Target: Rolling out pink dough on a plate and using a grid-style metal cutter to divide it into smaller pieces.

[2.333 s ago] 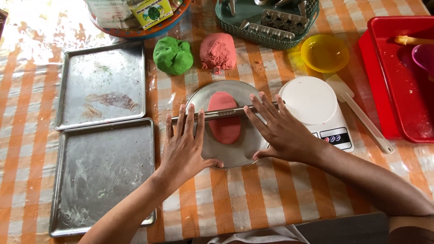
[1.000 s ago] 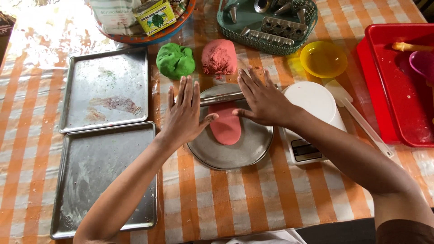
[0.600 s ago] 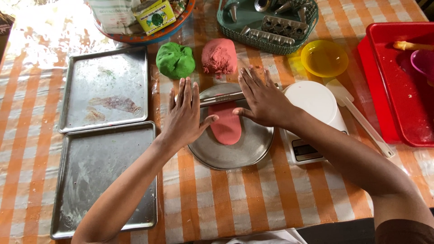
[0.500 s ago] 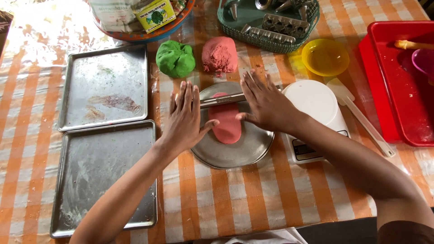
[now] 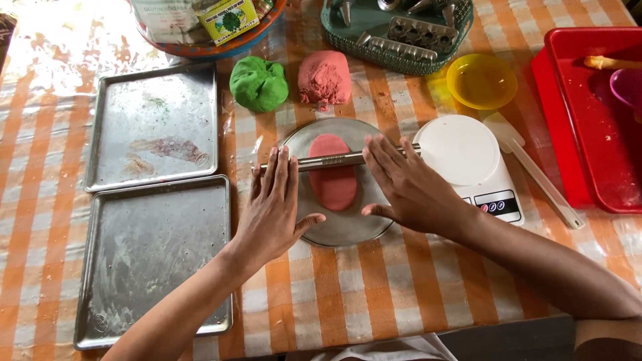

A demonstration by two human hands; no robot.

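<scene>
Since the earlier frames, the metal rolling pin [image 5: 334,160] has been drawn back toward the person, over the upper part of the flattened pink dough [image 5: 332,172]. It is pressed under flat, unclenched palms: the left hand [image 5: 273,204] at its left end, the right hand [image 5: 408,184] on its right part, fingers spread, nothing gripped. The dough is laid on a round metal plate [image 5: 334,227] on the checked tabletop [image 5: 374,294]. A green dough ball [image 5: 259,83] and a pink dough lump [image 5: 324,77] are seen beyond the plate, two baking trays [image 5: 155,126] to the left, and a white kitchen scale [image 5: 468,160] just beside the right hand.
</scene>
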